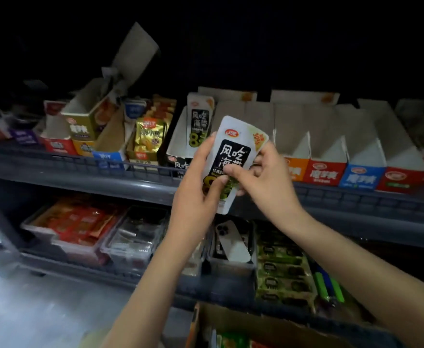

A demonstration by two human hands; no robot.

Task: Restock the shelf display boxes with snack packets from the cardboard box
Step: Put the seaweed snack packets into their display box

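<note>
Both hands hold one white snack packet (pixel 234 149) with a black label, upright in front of the upper shelf. My left hand (pixel 201 179) grips its left edge with the thumb across the lower front. My right hand (pixel 263 172) pinches its right side. Just behind it stands a white display box (pixel 178 144) with one matching packet (pixel 199 121) upright inside. To the right, a row of display boxes (pixel 329 156) with orange, red and blue fronts looks empty. The open cardboard box (pixel 261 322) lies at the bottom, with packets inside.
Further display boxes with gold and red packets (pixel 148 136) fill the upper shelf's left. The grey shelf rail (pixel 80 169) runs across. The lower shelf holds clear trays of red packets (pixel 80 227), a phone in a bin (pixel 231 242), green packets (pixel 283 270) and lighters (pixel 329 287).
</note>
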